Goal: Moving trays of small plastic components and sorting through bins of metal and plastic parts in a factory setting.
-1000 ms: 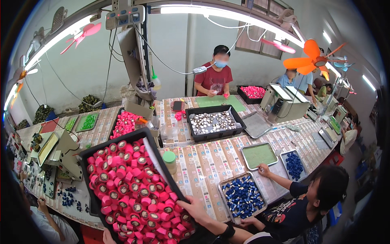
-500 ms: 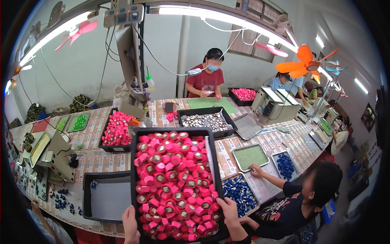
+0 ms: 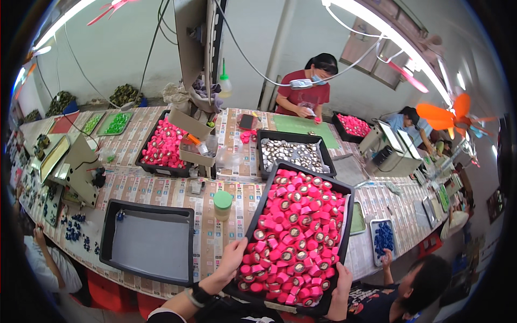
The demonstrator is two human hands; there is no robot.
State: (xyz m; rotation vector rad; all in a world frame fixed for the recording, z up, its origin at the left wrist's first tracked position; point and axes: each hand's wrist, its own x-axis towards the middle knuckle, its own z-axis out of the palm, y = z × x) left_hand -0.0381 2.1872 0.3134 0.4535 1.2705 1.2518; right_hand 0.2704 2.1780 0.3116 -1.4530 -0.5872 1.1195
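The left hand [image 3: 230, 262] and the right hand [image 3: 342, 283] are partly hidden by the black tray [image 3: 335, 184], in which the pink pieces [image 3: 296, 237] are largely covered by one another. On its left side, a green-lined tray [image 3: 357, 220] is likewise masked. A pink fan [image 3: 102, 14] is cut off by the upper edge; loose blue pieces [image 3: 72, 230] at left are too small to be identified.

left hand [image 3: 232, 260] and right hand [image 3: 341, 283] grip, held well apart.

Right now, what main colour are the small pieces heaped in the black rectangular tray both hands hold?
Bright pink: the small pieces, best in the head view.
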